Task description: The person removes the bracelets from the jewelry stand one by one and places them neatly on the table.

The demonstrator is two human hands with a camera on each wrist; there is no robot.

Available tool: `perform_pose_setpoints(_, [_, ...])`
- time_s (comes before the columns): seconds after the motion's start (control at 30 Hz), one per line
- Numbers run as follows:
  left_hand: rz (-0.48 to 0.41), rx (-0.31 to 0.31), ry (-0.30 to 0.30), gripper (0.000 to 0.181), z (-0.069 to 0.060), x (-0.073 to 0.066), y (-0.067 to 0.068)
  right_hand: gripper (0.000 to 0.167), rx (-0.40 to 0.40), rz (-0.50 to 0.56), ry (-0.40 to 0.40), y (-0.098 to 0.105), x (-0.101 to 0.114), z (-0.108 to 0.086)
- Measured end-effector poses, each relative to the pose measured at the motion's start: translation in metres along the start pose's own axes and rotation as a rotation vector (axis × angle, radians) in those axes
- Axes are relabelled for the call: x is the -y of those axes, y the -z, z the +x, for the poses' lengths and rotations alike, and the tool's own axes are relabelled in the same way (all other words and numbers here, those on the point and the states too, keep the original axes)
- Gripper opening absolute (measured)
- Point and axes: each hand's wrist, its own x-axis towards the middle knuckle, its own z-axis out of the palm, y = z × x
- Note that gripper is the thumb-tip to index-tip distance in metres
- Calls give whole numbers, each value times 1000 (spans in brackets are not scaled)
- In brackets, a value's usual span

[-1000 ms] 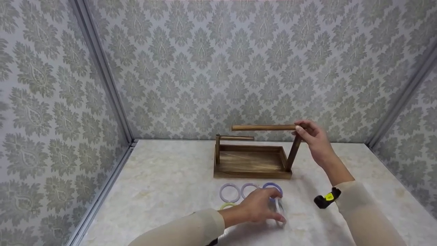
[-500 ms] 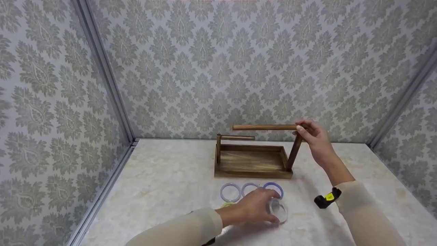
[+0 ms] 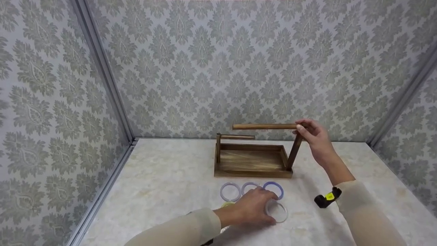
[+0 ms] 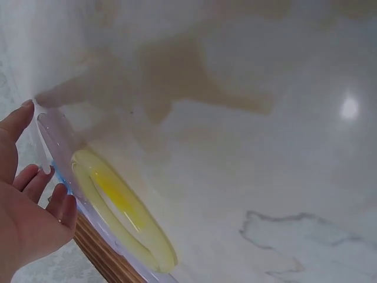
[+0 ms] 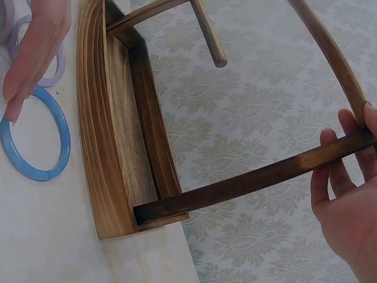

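My left hand (image 3: 251, 206) spreads its thumb and fingers around the left side of a clear bangle (image 3: 286, 213), which lies flat on the table. In the left wrist view, the fingertips are at or very near its edge; contact is hard to judge. Beneath that hand a yellow bangle (image 4: 162, 253) is mostly hidden from the head view. Just beyond lie a lilac bangle (image 3: 221, 192), a second, partly covered lilac bangle (image 3: 243, 191) and a blue bangle (image 3: 282, 191). My right hand (image 3: 317, 140) pinches the upper corner of a wooden bangle stand (image 3: 253, 174), where post and bar meet.
The stand's tray base sits behind the bangles, with a lower bar (image 3: 237, 137) at its left and a longer, higher bar (image 3: 264, 126) from the right post (image 5: 253, 183). A patterned wall (image 3: 201, 68) rises behind the table (image 3: 164, 177). My right wrist wears a black camera (image 3: 322, 201).
The clear bangle has gone from standing nearly on edge in my left hand to flat on the table. That hand has drawn slightly left. The right hand and stand look unchanged.
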Motion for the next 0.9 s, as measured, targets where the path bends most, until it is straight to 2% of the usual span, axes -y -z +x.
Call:
perform_pose_setpoints(0.2, [6, -2, -15, 63, -1, 2, -1, 45, 2, 35, -13, 0, 1, 0])
perform_pose_setpoints(0.57, [19, 0, -24, 66, 1, 8, -3, 50, -10, 23, -1, 0, 0, 1])
perform_pose_setpoints(0.9, [-3, 4, -14, 63, 0, 6, -2, 50, -11, 3, -1, -1, 1, 0])
